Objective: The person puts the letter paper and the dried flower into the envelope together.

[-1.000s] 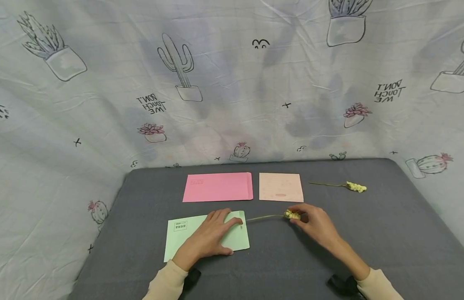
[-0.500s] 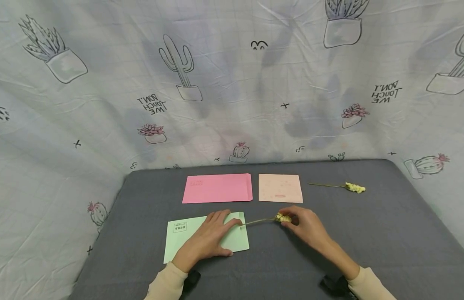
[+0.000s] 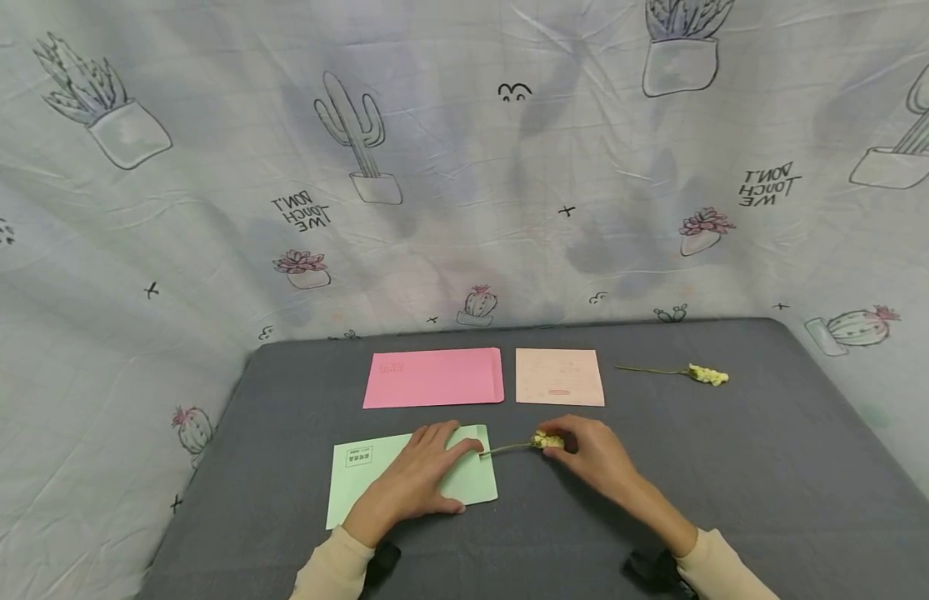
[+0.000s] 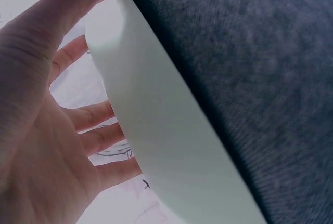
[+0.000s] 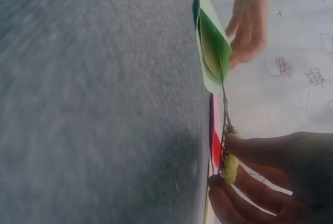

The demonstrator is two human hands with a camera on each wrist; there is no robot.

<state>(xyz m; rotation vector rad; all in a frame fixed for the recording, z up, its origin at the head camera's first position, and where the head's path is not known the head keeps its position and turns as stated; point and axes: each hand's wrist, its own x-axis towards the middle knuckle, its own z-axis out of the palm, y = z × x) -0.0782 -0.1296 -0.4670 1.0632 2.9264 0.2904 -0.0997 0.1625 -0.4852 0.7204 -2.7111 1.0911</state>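
My left hand (image 3: 417, 477) spans the green envelope (image 3: 352, 487), thumb at its near edge and fingers over its far side. In the left wrist view the envelope (image 4: 156, 109) bows up between thumb and fingers. Its right end gapes in the right wrist view, where the green mouth (image 5: 213, 47) stands parted. My right hand (image 3: 595, 454) pinches a yellow flower (image 5: 230, 169) by its head, between thumb and fingers. The flower's thin stem (image 3: 509, 447) points left, its tip at the envelope's mouth beside my left index finger. How deep the tip sits is unclear.
Behind the green envelope lie a pink envelope (image 3: 434, 379) and a smaller peach envelope (image 3: 560, 379). A second yellow flower (image 3: 707, 375) lies at the back right. All rest on a grey cloth-covered table (image 3: 734, 467), with a printed curtain (image 3: 449, 167) behind.
My right hand has moved left with the flower, bringing the stem from beside the green envelope's right edge to its mouth. My left hand and the envelope stay almost in place.
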